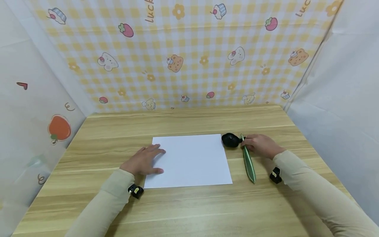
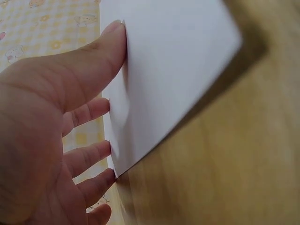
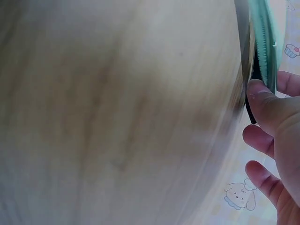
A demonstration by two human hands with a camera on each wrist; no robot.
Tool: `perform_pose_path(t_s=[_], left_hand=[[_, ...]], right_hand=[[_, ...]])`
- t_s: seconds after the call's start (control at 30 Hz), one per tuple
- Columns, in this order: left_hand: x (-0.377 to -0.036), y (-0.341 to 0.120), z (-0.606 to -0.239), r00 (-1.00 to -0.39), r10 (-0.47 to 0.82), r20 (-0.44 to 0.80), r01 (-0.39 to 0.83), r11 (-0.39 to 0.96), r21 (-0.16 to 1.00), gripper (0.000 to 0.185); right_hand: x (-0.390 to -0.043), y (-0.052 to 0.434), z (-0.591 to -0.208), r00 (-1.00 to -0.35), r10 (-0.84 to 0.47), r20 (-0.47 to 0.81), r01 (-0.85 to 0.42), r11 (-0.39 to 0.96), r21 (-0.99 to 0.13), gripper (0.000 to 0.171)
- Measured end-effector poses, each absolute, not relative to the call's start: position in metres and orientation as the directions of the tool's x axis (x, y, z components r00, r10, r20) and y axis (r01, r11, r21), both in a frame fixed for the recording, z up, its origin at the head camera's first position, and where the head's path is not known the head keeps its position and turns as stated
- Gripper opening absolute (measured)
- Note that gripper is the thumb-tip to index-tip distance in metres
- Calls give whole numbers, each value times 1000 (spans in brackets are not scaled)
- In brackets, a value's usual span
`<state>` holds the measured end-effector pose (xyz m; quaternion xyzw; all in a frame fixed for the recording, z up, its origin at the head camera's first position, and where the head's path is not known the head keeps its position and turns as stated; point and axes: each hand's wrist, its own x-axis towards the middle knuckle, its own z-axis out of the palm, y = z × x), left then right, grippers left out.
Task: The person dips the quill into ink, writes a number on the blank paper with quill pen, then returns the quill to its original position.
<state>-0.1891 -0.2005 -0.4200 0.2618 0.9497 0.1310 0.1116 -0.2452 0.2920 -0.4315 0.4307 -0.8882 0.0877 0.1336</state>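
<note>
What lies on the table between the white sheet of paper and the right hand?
In the head view, a black rounded object sits beside the white sheet, with the green leaf-shaped tool touching the right hand.

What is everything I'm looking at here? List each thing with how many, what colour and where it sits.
table: one, light wood grain, fills the lower half of the head view.
sheet of paper: one, white, lying flat at the table's middle.
round object: one, black, just off the paper's far right corner.
leaf-shaped tool: one, green, long and pointed, right of the paper.
backdrop: one, yellow check with cartoon animals and strawberries, behind the table.
side walls: two, white, left and right.
left hand: one, lying flat on the paper's left edge.
right hand: one, fingers at the tool's upper end beside the round object.
</note>
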Motion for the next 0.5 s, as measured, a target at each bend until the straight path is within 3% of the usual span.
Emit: perform_pose_path(t_s=[0.5], left_hand=[[-190,-200,-420,-840,526,-131,472,829,300,73]], right_hand=[[-241,296,-421,-652,-700,290,-745,663,-74,26]])
